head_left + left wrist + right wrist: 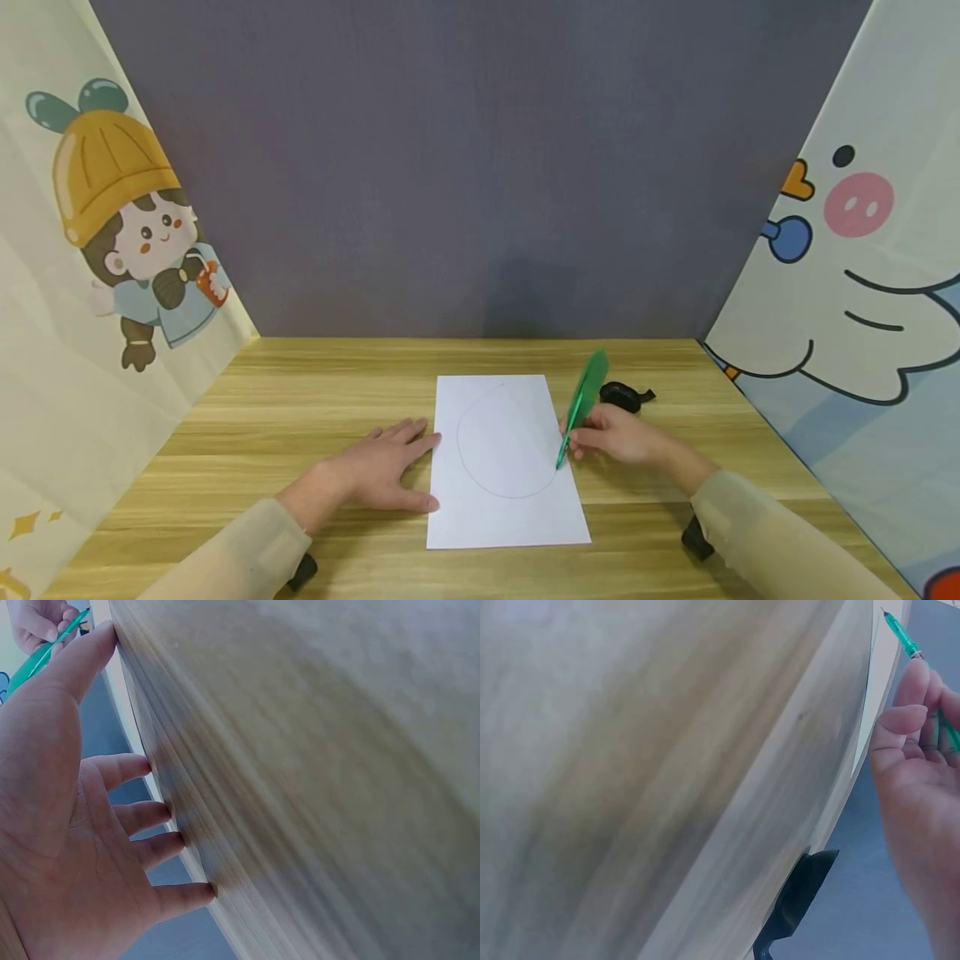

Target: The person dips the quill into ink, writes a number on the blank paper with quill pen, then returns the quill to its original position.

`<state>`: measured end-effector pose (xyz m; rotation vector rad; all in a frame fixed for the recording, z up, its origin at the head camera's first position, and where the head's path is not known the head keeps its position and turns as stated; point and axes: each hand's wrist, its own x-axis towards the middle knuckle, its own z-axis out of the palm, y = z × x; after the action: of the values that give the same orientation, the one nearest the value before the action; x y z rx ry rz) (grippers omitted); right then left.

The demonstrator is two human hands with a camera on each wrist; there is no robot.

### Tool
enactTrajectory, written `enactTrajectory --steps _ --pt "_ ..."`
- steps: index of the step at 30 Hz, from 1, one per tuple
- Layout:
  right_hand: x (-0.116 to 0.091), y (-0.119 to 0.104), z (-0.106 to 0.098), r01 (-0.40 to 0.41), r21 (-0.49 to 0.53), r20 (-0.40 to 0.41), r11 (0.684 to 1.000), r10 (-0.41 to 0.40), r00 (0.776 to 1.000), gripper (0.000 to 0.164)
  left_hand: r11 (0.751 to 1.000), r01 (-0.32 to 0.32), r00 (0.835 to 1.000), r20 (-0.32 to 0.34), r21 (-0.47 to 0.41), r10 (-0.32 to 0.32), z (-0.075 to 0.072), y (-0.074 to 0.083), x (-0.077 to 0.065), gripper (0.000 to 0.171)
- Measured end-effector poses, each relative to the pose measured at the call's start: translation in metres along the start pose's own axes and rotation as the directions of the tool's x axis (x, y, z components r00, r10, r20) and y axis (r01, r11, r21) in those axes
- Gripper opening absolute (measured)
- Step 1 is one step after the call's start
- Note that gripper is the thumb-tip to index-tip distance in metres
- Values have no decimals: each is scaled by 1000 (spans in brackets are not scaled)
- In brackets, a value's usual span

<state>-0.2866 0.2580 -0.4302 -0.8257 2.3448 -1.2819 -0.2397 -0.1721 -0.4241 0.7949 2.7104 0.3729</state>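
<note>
Your right hand [611,435] pinches the green feather pen [583,402], which slants from its tip, at the right end of the drawn curve [516,498], up toward the far right. Your left hand [381,472], farther from it, lies fingers apart at the left edge of the paper [510,527].

Past my left hand [381,471] I can cross the surface [315,392]; a black object [621,398] obstructs just beyond my right hand [617,434].

Green feather pen [581,404] tilted over paper [510,523]
</note>
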Motion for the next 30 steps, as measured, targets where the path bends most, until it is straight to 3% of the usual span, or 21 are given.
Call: enactTrajectory --steps 9,19,30 --pt "3 0 -8 -35 -50 -49 998 32 998 27 1000 5 1000 4 11 -5 0 -1 1 106" --pt "10 -2 -12 -102 -34 -99 994 98 990 25 1000 13 1000 12 15 -14 1 -1 1 106" --pt "19 3 -19 -124 -80 -127 989 113 986 23 1000 9 1000 7 14 -10 -1 2 -1 105"
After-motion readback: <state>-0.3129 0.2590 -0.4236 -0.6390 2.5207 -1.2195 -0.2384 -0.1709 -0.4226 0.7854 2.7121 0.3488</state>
